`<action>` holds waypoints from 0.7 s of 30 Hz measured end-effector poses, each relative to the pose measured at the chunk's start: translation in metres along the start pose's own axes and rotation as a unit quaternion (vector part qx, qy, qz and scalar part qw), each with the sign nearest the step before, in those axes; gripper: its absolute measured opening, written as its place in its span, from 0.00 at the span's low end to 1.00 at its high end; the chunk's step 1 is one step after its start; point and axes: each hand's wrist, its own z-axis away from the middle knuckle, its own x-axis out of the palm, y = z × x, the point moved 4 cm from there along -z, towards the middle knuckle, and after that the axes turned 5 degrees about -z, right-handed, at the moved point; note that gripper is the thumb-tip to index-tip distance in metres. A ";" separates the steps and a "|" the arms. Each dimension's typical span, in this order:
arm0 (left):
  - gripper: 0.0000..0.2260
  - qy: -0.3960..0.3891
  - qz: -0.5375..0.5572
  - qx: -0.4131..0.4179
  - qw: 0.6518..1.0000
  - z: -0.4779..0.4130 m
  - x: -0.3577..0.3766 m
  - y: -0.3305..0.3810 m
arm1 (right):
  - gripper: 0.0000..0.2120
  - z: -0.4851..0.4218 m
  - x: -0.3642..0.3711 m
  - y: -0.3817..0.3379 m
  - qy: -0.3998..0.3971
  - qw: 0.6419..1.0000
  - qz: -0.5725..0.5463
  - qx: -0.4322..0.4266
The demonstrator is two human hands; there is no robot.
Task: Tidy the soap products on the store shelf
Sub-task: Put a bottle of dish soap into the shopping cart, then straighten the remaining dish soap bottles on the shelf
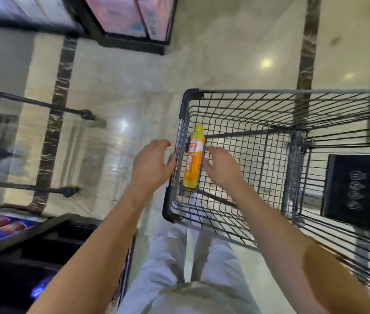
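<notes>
Your left hand [151, 165] and right hand [221, 165]: fingers apart, holding nothing. The orange soap bottle [193, 159] sits between your fingertips, inside the cart [247, 91] against its wire wall, with your left fingers outside that wall. Likely rigid plastic, liquid-heavy and slippery, so grip mid-label. Label text is unreadable. The shelves [134, 45] beyond your fingers are blurred and cut off.

Both open hands flank an orange bottle [193, 157] in a cart [236, 141].

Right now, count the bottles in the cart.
1. The orange bottle is inside the cart beside its wire wall, between the left hand and the right hand. Part of the cart lies outside the frame.
</notes>
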 end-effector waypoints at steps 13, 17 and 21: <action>0.14 0.190 -0.085 -0.095 0.974 0.229 -0.071 0.033 | 0.16 0.174 -0.105 -0.107 0.015 0.894 0.237 -0.380; 0.08 0.246 -0.089 -0.180 0.948 0.305 -0.060 0.021 | 0.17 0.216 -0.096 -0.141 0.009 0.820 0.301 -0.487; 0.06 0.328 -0.072 -0.269 0.903 0.403 -0.040 0.006 | 0.16 0.273 -0.054 -0.182 -0.040 0.747 0.331 -0.575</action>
